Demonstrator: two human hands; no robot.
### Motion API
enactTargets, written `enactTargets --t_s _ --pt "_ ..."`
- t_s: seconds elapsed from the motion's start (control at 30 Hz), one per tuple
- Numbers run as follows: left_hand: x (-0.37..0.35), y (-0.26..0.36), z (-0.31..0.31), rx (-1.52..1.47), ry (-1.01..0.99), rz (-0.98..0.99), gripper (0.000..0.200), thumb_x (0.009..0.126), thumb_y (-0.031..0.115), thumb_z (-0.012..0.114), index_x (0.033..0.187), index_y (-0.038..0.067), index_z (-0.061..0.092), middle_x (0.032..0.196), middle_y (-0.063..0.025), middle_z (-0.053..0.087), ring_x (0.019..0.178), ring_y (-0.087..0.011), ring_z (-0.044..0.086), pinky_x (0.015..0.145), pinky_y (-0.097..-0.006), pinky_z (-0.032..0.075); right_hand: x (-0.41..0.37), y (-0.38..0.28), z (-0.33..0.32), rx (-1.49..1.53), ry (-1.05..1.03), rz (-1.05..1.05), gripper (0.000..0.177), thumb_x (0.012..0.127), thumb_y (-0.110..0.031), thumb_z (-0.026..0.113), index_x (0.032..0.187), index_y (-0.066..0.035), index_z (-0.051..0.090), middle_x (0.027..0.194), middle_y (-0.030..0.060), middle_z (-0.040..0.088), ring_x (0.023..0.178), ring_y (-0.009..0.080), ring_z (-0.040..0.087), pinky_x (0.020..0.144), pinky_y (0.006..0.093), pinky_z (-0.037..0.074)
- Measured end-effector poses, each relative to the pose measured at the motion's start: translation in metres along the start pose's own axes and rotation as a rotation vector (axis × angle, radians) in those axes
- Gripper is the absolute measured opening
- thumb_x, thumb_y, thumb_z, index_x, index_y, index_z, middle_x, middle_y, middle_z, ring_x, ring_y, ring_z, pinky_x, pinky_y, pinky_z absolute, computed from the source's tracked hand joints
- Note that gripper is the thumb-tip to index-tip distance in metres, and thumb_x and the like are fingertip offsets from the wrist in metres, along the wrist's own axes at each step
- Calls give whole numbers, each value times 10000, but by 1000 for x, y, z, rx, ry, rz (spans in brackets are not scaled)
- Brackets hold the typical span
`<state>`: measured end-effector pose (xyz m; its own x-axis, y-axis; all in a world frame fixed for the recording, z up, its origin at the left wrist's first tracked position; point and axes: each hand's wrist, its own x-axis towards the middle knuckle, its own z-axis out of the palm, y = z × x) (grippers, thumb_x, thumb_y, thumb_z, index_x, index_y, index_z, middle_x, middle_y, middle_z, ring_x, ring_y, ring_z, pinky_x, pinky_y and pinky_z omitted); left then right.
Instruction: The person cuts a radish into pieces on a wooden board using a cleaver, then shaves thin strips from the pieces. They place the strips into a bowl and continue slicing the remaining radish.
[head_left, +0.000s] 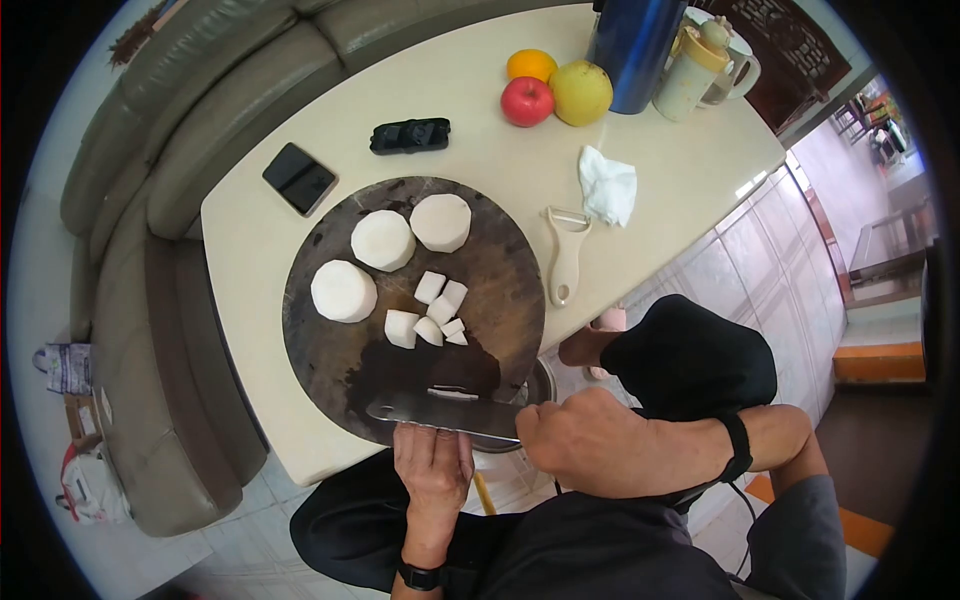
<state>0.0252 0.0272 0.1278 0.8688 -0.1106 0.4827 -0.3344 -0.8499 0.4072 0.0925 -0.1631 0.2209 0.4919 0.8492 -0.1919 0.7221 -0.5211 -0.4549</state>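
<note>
My right hand (pixel 590 442) is wrapped around the handle of a kitchen knife (pixel 450 410), whose wide blade lies across the near edge of a round dark cutting board (pixel 320 375). Close against the blade's near side is my left hand (pixel 432 462), its fingers pressed together; whatever they hold is hidden. A thin white sliver (pixel 453 393) shows just beyond the blade. Several small white vegetable chunks (pixel 401 328) sit mid-board on a wet patch. Farther back are three thick peeled round pieces, one at the left (pixel 343 291) and two (pixel 383 240) (pixel 440 222) at the far side.
A phone (pixel 299 179), a black object (pixel 410 136), a peeler (pixel 568 256) and a crumpled white tissue (pixel 607 186) lie on the table. Fruit (pixel 582 92), a blue flask (pixel 636 55) and a jug stand at the back. A metal bowl (pixel 541 381) is partly visible below the table edge.
</note>
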Motion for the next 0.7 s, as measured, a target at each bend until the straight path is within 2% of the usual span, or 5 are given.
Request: enactTargets --t_s 0.07,0.13,0.37,0.43,0.7 --pt "-3 -1 1 -9 -1 -7 233 671 -76 682 902 -68 652 955 -195 618 882 -378 603 788 -437 495 2 1 1 6 -6 -17 120 677 -29 634 754 50 588 706 159 610 611 285 656 464 368 493" --pt "-4 -1 2 -13 2 -10 226 672 -77 683 896 -70 651 956 -196 618 890 -378 605 786 -438 500 5 4 11 -6 85 -78 250 664 -56 644 832 78 517 665 178 597 563 311 636 448 382 472" --pt "-4 0 3 21 41 -16 188 692 -48 689 877 -66 657 939 -186 619 889 -370 608 816 -450 507 0 5 5 27 57 26 245 675 -69 643 842 58 518 662 172 601 565 321 636 477 406 483" --pt "-6 -1 3 24 35 -17 188 690 -50 689 875 -65 657 935 -185 618 886 -373 607 816 -449 507 -3 2 -1 48 81 3 107 699 -40 634 750 35 577 652 157 606 602 294 661 496 373 508" --pt "-1 1 -1 -1 -12 -23 255 661 -88 673 913 -60 646 973 -206 605 909 -394 603 789 -437 502 1 -5 7 -42 49 6 145 657 -30 651 760 42 580 645 139 611 603 272 664 482 351 511"
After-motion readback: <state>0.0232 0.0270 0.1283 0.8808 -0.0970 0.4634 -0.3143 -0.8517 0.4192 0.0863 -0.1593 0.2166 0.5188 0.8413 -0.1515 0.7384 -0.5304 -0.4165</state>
